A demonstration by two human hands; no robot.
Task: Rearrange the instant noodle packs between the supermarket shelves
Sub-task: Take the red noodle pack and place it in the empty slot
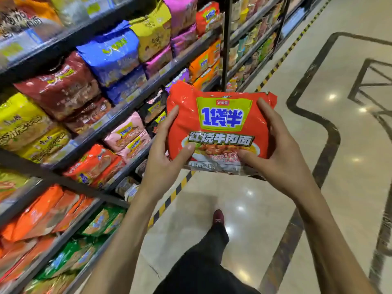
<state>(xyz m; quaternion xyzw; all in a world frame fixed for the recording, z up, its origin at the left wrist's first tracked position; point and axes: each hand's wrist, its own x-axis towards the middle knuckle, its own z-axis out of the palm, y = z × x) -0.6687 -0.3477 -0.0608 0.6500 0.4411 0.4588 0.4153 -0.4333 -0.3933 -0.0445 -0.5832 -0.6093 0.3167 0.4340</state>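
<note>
Nearest to me, a dark trouser leg [203,264] and red shoe [218,217] on glossy floor [265,198]. Above them both hands hold a red noodle pack [220,124] face-up in the aisle, clear of the shelves: left hand [163,153] and right hand [282,151] grip its sides, fingers spread, thumbs pressed on the front. Beyond, on the left, shelves [118,117] stacked with coloured packs
</note>
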